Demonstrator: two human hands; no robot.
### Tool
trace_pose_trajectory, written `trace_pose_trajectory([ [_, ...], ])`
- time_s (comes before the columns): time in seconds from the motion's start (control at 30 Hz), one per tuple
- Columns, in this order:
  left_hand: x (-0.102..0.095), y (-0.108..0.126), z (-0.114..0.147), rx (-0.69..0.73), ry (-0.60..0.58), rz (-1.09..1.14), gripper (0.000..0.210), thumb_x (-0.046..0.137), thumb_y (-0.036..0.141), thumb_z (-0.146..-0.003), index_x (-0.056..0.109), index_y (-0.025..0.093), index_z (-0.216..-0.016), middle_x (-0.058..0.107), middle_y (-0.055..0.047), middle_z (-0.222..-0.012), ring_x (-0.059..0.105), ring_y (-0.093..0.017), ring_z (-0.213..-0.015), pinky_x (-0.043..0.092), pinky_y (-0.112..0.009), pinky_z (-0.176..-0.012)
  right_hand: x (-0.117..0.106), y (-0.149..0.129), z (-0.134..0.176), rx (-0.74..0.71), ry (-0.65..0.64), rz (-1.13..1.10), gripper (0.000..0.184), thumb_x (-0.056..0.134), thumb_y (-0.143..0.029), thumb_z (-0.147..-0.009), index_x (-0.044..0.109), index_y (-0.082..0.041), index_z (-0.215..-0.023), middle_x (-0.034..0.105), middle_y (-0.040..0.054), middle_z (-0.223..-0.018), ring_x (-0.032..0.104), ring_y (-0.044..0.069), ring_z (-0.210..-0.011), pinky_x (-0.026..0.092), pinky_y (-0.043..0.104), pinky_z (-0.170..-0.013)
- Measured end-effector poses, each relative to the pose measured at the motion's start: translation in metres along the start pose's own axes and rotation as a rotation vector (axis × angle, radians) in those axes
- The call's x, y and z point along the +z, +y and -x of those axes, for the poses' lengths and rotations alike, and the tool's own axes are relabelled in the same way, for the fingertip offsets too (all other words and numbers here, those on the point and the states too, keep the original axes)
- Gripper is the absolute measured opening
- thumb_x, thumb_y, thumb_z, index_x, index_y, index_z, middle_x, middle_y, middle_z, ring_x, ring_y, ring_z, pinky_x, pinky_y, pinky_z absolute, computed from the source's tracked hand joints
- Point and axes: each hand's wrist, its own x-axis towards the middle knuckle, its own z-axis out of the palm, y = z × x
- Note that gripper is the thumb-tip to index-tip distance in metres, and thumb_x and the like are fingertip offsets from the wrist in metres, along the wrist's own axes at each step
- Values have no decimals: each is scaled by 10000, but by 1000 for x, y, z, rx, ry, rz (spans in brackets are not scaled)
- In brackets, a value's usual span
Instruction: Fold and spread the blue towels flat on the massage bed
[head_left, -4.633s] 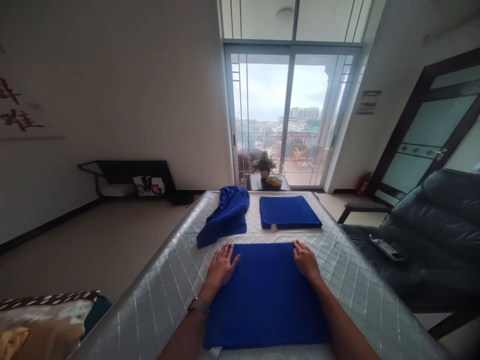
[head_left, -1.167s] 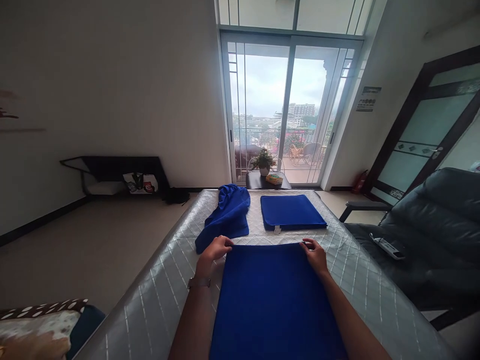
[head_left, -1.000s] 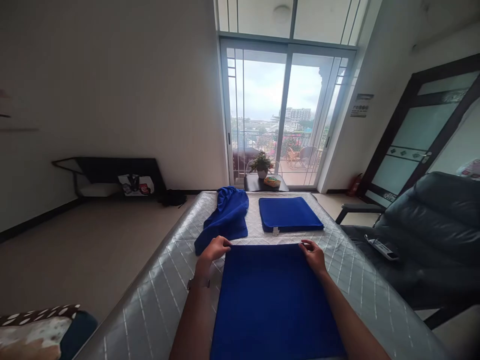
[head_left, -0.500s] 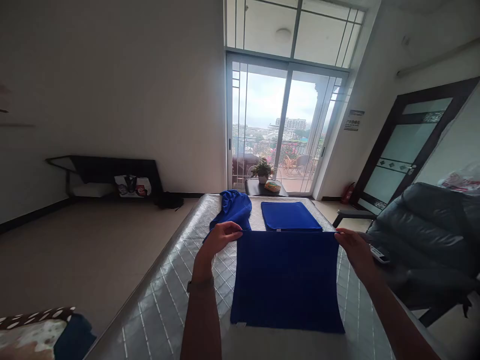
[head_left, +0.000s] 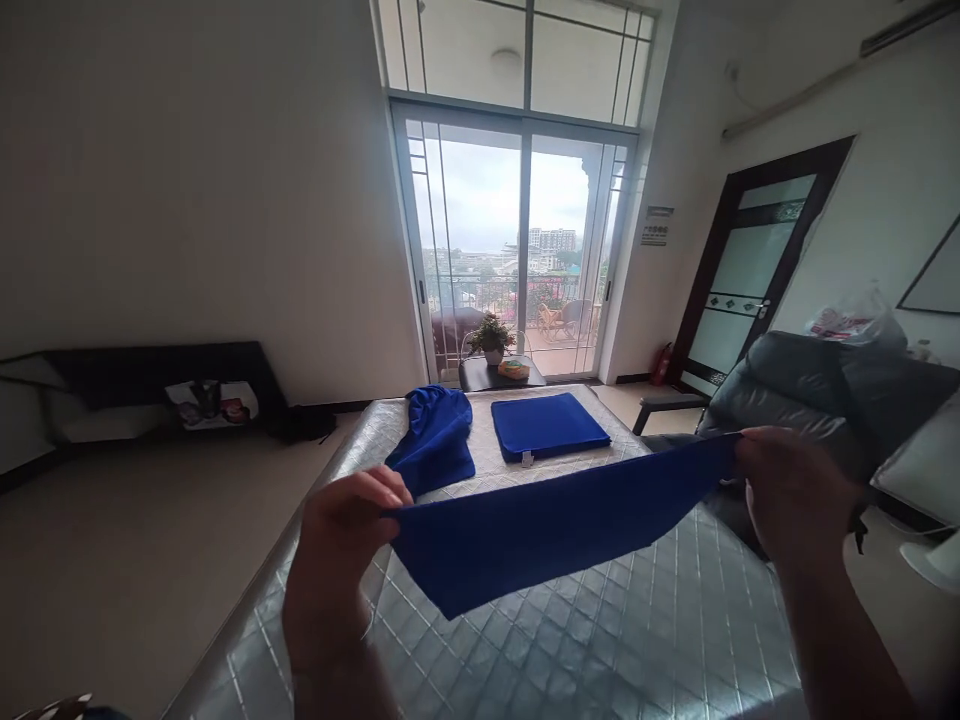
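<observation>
A plain blue cloth [head_left: 555, 525] hangs stretched between my hands above a silver quilted mattress [head_left: 600, 630]. My left hand [head_left: 345, 540] pinches one upper corner between thumb and fingers. At the opposite corner my right hand [head_left: 799, 490] is closed on the cloth, higher than the left. Beyond it lies a flat, folded stack of blue cloth [head_left: 551, 425] with a small white tag at its near edge. Left of the stack sits a crumpled blue cloth [head_left: 435, 440].
A dark armchair [head_left: 787, 390] stands right of the mattress with a plastic bag [head_left: 859, 315] on top. Past the far end, a small dark table [head_left: 480, 375] holds a potted plant [head_left: 491, 335]. A low black bench [head_left: 165, 375] is along the left wall.
Both hands have come nearer and farther apart with the cloth, the right one rising. The cloth's lower edge has swung up, uncovering the mattress below. My view has shifted right.
</observation>
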Motion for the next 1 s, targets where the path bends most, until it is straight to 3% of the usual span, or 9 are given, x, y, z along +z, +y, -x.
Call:
trace_pose_trajectory([
  [0.13,8,-4,2,-65,-7,-83,192,826,323,-696,691,227,-793,638,-14,-818,585,-173,-765,484,-255,-646,2,14,-1,45,31,17,322,706,-574,-839,700,-262,-918,707,44,-920,669,206,-835,565,361,-755],
  [0.23,5,-25,-15,-231,-93,-266,303,841,361,-690,740,239,-949,677,-51,-966,623,-221,-891,510,-269,-678,20,51,4,165,-67,38,360,675,-582,-846,716,-243,-963,732,45,-952,679,206,-856,557,348,-759],
  [0.37,-7,-80,-44,-441,-481,-385,410,799,452,-731,749,232,-1074,666,-38,-895,608,-187,-801,498,-264,-663,65,126,29,315,-306,96,375,591,-561,-872,726,-233,-998,753,66,-974,692,229,-867,549,359,-783],
  [0.47,-15,-140,-50,-540,-612,-449,461,723,486,-771,726,215,-1144,679,-39,-912,612,-184,-832,502,-280,-736,102,180,59,413,-512,196,310,532,-465,-885,735,-244,-961,762,65,-955,703,230,-844,542,348,-786],
  [0.6,-24,-214,-41,-683,-541,-723,410,720,447,-688,762,175,-992,704,-34,-814,656,-227,-838,514,-321,-763,137,226,91,473,-644,274,219,550,-341,-847,745,-272,-918,761,13,-827,706,210,-734,527,315,-721],
  [0.7,-30,-247,-34,-688,-471,-810,322,708,376,-660,770,165,-895,741,-53,-832,678,-266,-894,512,-344,-800,150,246,100,475,-679,312,233,547,-303,-856,742,-280,-982,761,9,-830,711,204,-756,510,301,-739],
  [0.87,-40,-269,-33,-695,-418,-853,317,659,354,-707,776,141,-910,787,-84,-925,702,-280,-953,512,-334,-833,159,269,104,462,-714,356,290,493,-343,-914,714,-269,-1089,763,46,-960,711,231,-869,497,336,-815],
  [1.0,-43,-276,-32,-693,-401,-871,379,642,459,-774,779,152,-948,795,-72,-988,703,-273,-983,508,-320,-856,159,276,109,435,-712,416,312,459,-392,-945,681,-284,-1136,755,46,-1014,699,250,-910,490,361,-826],
])
